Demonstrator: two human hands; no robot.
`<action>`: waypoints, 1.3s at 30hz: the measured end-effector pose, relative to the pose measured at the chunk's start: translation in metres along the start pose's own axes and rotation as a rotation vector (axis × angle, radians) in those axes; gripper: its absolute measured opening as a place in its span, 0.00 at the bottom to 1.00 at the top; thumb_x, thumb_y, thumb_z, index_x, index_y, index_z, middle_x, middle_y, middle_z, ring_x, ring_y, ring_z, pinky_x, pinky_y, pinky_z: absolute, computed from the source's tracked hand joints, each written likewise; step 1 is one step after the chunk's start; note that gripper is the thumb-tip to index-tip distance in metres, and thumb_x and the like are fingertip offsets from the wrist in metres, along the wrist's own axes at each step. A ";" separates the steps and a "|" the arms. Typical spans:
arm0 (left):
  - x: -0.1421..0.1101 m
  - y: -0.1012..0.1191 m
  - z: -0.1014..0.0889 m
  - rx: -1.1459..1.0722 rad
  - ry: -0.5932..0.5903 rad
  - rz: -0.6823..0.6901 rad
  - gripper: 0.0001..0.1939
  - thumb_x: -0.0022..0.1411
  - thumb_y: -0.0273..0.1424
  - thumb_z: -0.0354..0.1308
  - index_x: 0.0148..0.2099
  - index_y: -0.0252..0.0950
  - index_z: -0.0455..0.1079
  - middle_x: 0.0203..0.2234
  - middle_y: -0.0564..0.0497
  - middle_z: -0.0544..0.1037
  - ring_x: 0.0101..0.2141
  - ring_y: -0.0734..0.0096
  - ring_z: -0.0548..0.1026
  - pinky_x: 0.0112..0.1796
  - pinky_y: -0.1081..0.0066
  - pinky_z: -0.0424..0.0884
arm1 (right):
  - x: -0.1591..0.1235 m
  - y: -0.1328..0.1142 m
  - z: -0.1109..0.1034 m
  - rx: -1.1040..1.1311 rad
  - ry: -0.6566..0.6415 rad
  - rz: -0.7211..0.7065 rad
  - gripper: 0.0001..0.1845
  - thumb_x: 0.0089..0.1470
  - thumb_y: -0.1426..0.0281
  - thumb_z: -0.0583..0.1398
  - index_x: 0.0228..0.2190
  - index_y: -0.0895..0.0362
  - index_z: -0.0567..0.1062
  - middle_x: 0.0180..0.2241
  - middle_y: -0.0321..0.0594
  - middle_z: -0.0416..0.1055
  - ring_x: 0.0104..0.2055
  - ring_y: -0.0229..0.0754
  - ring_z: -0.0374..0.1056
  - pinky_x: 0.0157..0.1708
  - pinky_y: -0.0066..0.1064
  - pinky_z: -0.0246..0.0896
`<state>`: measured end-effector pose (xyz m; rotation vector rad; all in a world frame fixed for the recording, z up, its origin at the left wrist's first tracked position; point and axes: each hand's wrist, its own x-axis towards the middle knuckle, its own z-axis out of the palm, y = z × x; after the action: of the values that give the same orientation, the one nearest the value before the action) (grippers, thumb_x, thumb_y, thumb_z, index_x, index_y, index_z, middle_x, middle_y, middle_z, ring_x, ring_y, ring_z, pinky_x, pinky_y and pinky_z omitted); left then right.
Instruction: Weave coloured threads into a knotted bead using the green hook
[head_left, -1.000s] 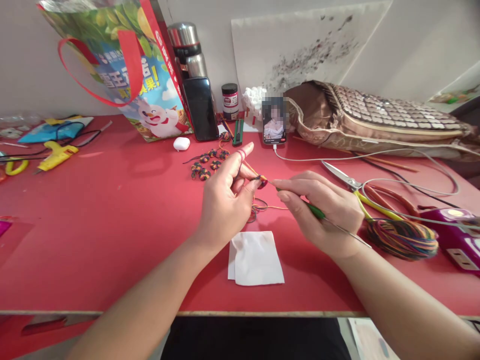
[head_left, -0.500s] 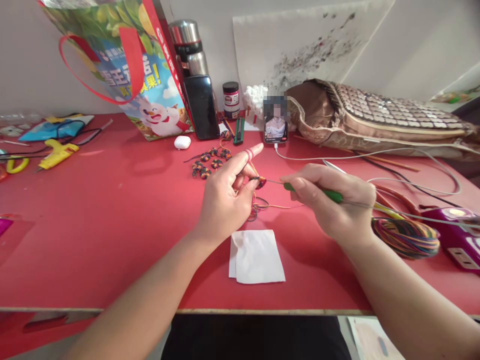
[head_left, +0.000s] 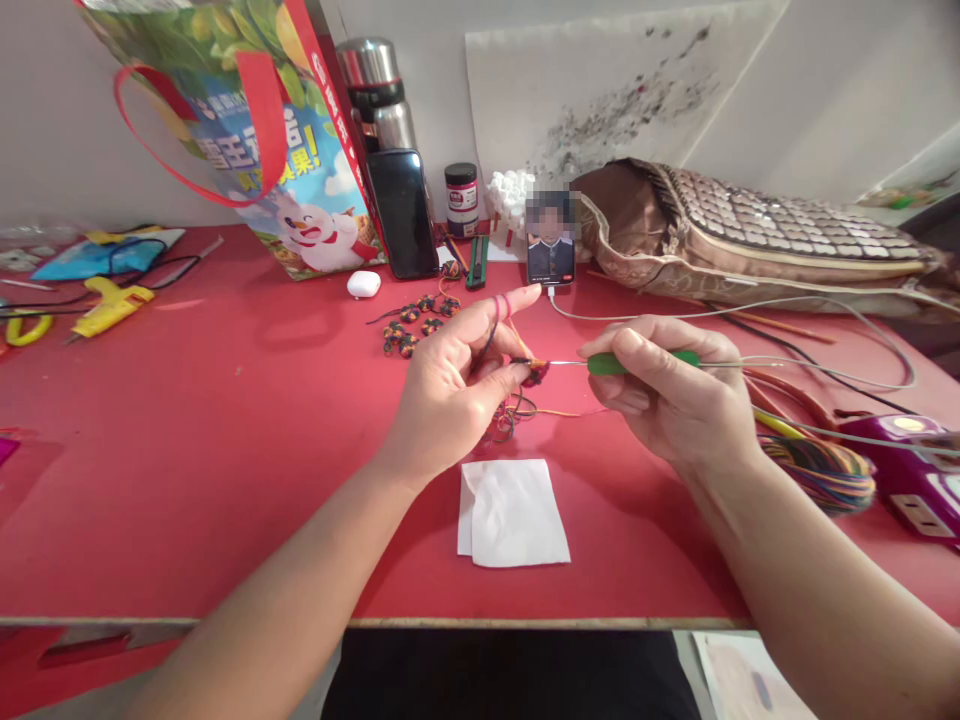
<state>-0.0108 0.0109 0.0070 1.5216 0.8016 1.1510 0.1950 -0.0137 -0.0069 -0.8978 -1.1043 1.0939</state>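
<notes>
Between the thumb and fingers of my left hand [head_left: 457, 385] is a small multicoloured crochet piece [head_left: 536, 373]. Yarn wraps around its raised, pointing index finger. My right hand [head_left: 671, 385] is closed around the green handle of a crochet hook [head_left: 606, 363]. The hook's thin metal shaft points left and its tip meets the crochet piece, where the stitches hide it. Loose yarn [head_left: 510, 418] hangs and coils on the table below my left hand. Beyond that hand lies a string of small dark-and-orange crocheted pieces [head_left: 409, 330].
A folded white tissue [head_left: 517, 515] lies in front of me on the red table [head_left: 225, 480]. To the right are a yarn skein [head_left: 821, 475], a purple power strip [head_left: 911, 475] and a white cable. At the back stand two phones [head_left: 405, 215], [head_left: 551, 250] and a shopping bag [head_left: 247, 130].
My right hand has rolled palm-up somewhat and shifted slightly right, bringing the hook nearly level. The crochet piece has moved a little right with my left fingertips. The picture on the lit phone differs.
</notes>
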 end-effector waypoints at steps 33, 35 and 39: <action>-0.002 -0.008 0.012 -0.398 0.195 -0.152 0.21 0.56 0.21 0.75 0.51 0.44 0.85 0.30 0.58 0.84 0.36 0.74 0.82 0.44 0.73 0.79 | -0.012 0.010 0.034 0.304 0.103 0.148 0.18 0.52 0.51 0.79 0.35 0.50 0.88 0.22 0.31 0.70 0.21 0.31 0.54 0.19 0.27 0.54; -0.002 -0.008 0.011 -0.380 0.201 -0.140 0.19 0.58 0.22 0.74 0.51 0.44 0.85 0.31 0.57 0.84 0.37 0.74 0.82 0.43 0.72 0.78 | -0.011 0.009 0.032 0.310 0.101 0.171 0.18 0.52 0.51 0.79 0.35 0.51 0.88 0.22 0.31 0.69 0.20 0.31 0.53 0.19 0.27 0.53; -0.002 -0.008 0.010 -0.367 0.191 -0.113 0.18 0.61 0.22 0.72 0.52 0.44 0.85 0.31 0.57 0.84 0.36 0.73 0.83 0.43 0.72 0.79 | -0.011 0.007 0.029 0.316 0.053 0.215 0.20 0.50 0.51 0.80 0.34 0.52 0.89 0.21 0.31 0.70 0.20 0.30 0.52 0.18 0.27 0.52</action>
<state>-0.0010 0.0079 -0.0015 1.0640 0.7435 1.2910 0.1640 -0.0220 -0.0097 -0.7990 -0.7750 1.3696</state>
